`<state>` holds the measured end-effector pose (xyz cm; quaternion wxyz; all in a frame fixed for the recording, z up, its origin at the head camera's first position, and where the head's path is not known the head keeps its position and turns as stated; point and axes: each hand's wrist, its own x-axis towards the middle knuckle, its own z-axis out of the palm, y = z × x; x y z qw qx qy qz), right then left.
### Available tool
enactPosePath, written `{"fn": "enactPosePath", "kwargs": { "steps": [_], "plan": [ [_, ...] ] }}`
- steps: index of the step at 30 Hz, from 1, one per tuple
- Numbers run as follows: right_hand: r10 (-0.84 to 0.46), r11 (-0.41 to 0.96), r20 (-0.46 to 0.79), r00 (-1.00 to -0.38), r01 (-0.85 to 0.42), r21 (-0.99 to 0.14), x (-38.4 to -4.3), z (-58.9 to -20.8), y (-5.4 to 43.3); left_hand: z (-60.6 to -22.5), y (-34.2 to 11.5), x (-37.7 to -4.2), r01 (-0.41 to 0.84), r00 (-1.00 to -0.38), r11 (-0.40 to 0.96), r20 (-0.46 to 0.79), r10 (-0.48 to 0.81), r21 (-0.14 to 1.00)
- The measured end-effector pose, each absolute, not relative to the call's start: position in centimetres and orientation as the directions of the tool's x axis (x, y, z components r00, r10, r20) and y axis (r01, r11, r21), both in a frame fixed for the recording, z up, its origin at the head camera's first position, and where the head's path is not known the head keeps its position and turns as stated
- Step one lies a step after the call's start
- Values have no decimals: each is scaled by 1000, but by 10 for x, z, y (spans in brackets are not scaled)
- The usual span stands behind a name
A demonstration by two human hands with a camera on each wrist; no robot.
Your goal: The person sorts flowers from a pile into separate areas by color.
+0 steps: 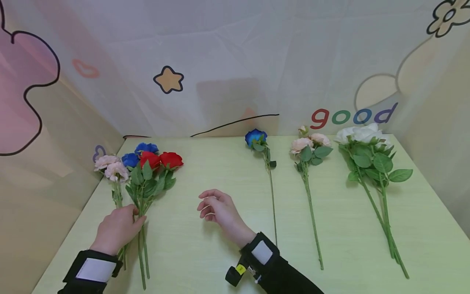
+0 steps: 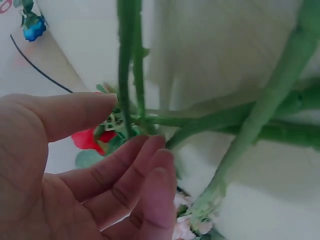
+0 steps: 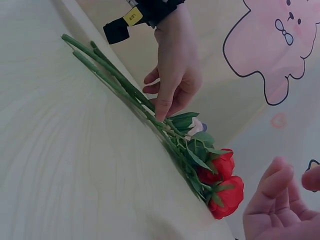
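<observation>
Left hand [image 1: 116, 229] on stems of 2 red roses [image 1: 171, 160], thumb and fingers curled round them, blooms pointing away from person. 2 blue roses [image 1: 147, 148] just behind red, mauve flowers [image 1: 116, 171] beside, all at left of table [image 1: 227, 163]. Right hand [image 1: 221, 211] above table, loosely curled, free. Toward right: lone blue rose [image 1: 256, 137], pink flowers [image 1: 301, 145], white flowers [image 1: 363, 134].

left hand [image 1: 118, 229] partly hides stems [image 1: 141, 261]; printed flower [image 1: 449, 16] is cropped.
</observation>
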<state>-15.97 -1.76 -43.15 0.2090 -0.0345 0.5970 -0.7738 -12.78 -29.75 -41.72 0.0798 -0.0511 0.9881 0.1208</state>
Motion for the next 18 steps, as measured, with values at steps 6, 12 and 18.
{"fn": "enactPosePath", "kwargs": {
  "steps": [6,12,18],
  "plan": [
    [-378,-152,-166,-911,238,-959,-157,-436,-18,-421,-299,-133,-153,-975,958,-196,-107,240],
    [-409,-121,-140,-902,205,-971,-156,-437,-16,-423,-299,-132,-145,-982,942,-159,-100,303],
    [-433,-109,-111,-895,174,-979,-156,-436,-11,-420,-301,-128,-134,-988,920,-117,-98,368]
  ]
}}
